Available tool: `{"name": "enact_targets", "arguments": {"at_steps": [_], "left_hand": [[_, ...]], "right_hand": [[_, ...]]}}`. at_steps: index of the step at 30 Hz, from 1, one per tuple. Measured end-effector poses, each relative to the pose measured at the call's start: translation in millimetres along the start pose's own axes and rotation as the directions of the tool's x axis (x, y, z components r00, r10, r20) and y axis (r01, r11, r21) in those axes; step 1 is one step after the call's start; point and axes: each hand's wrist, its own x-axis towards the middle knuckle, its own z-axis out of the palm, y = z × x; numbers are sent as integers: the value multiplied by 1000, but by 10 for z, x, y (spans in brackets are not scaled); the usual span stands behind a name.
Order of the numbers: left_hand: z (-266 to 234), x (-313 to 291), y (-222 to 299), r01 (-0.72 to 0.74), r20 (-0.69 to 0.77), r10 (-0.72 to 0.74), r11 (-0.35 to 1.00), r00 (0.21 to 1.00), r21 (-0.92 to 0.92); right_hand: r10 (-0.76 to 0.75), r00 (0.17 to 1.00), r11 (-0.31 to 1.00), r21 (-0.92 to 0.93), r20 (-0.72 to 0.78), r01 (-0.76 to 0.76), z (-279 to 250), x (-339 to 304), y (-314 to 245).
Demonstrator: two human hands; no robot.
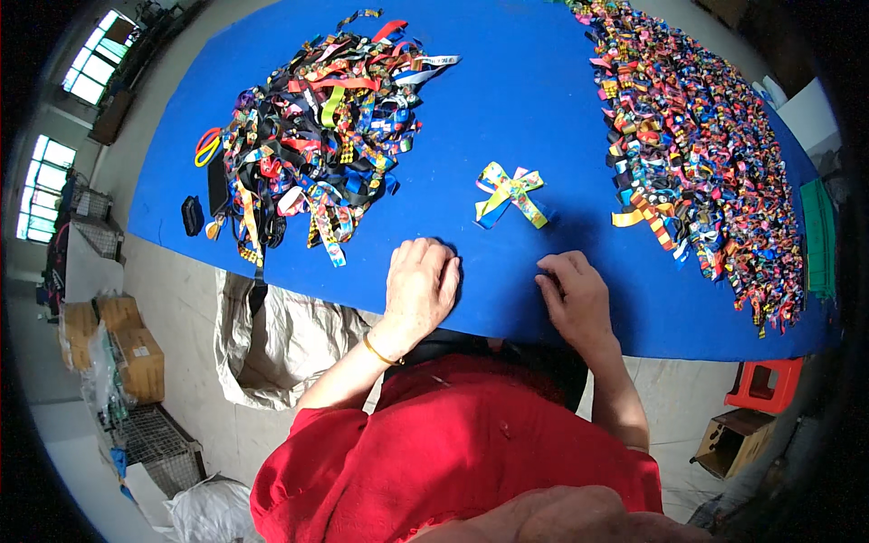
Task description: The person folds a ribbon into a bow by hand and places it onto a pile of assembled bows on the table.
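A loose bow-like bundle of printed ribbon straps (511,192), yellow-green, white and blue, lies on the blue table just ahead of my hands. My left hand (422,282) rests on the near edge of the table, palm down, its fingers loosely bent and holding nothing visible. To the right, my right hand (576,297) hovers by the edge with fingers curved and the thumb apart from them; no object shows in it. Neither hand touches the bundle. Further left is a tangled heap of multicoloured straps (337,90).
Dense rows of similar bundles (697,145) cover the table's right side. A black strap roll (192,216) and red and yellow loops (208,147) lie left of the heap. Below the blue table (489,100) are a white sack (290,344) and a red stool (762,385).
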Motion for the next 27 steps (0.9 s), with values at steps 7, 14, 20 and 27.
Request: {"name": "enact_targets", "arguments": {"at_steps": [7,14,20,27], "left_hand": [[56,-117,72,-41,-15,44,987,999,157],[103,-156,65,-69,-25,75,978,997,195],[131,-149,57,-79,-33,89,972,996,219],[175,-148,30,-84,-68,99,977,993,198]], "right_hand": [[-17,1000,998,-54,-7,17,93,-63,-19],[-22,999,996,-85,-24,20,89,-94,-43],[28,1000,992,126,3,-28,-27,87,54],[-232,962,970,-114,-147,216,-223,843,-77]]}}
